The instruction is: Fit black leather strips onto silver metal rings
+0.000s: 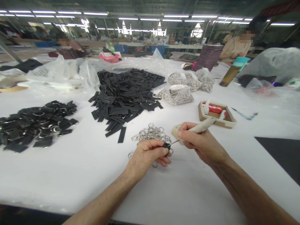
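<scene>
My left hand [148, 154] pinches a small black strap piece [166, 145] between thumb and fingers, above the front of a pile of silver metal rings [152, 133]. A ring's edge shows beside it. In my right hand [203, 143] is a pale tool with a thick handle [203, 125] and a thin metal tip, which points at the strap piece and appears to touch it. A cream-coloured object [176, 132] lies behind my right fingers, partly hidden. Beyond is a heap of flat black strips [128, 93]. Black pieces fitted with rings [39, 122] form a pile on the left.
Clear bags of rings [177, 93] stand behind the ring pile. To the right are a small box [231, 120] with a red tube, a pen [243, 114], a bottle [234, 72] and a black sheet [281, 153]. Co-workers sit farther back.
</scene>
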`<state>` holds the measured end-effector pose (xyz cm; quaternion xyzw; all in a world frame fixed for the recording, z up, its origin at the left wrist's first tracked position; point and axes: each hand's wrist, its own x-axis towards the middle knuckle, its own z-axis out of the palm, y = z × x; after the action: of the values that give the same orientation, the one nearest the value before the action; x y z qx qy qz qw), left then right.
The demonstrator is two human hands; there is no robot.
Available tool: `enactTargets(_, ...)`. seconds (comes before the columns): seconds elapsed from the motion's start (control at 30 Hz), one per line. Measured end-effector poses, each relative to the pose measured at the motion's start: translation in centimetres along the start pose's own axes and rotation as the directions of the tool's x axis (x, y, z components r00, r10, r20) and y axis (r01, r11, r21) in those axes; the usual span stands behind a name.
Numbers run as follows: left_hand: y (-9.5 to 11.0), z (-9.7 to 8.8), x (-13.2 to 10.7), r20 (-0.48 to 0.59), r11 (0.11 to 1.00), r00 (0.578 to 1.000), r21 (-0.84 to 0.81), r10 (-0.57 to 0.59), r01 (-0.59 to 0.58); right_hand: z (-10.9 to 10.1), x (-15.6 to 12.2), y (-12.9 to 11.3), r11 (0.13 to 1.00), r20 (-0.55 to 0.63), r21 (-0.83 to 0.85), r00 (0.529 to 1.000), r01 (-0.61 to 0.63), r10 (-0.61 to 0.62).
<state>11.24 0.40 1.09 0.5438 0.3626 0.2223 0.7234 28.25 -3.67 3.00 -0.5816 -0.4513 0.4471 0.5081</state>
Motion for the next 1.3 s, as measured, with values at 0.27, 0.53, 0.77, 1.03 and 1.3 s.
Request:
enactTargets(0.27,-0.1,-0.1,0.1,-0.018,0.999,0.999,0.011,-0.05,0.051,-0.3,-0.6,-0.9,0.996,-0.041,-0.038,0.996,0.082,-0.083)
enactTargets(0.53,-0.2,-0.3,0.2,-0.059,0.996,0.997,-0.077,-0.043,0.038,-1.8,-0.5,-1.5,0.968,-0.133,0.17,0.977,0.187,-0.165)
enactTargets(0.77,-0.2,-0.5,0.2,-0.076,0.993,0.997,-0.114,-0.032,0.023,-0.2,-1.2,-1.5,0.988,-0.193,-0.046,0.969,0.146,-0.152)
enactTargets(1.03,0.1,-0.7,-0.6,-0.142,0.985,0.99,-0.171,-0.023,-0.002,-0.2,-1.5,0.3,0.74,-0.133,-0.566,0.846,0.363,-0.517)
enactTargets(1.3,2.1,-10.8,-4.7,-0.664,0.963,0.71,0.256,0.235,-0.079,-0.8,-1.0,1.1,0.635,-0.014,-0.654,0.833,0.41,-0.553)
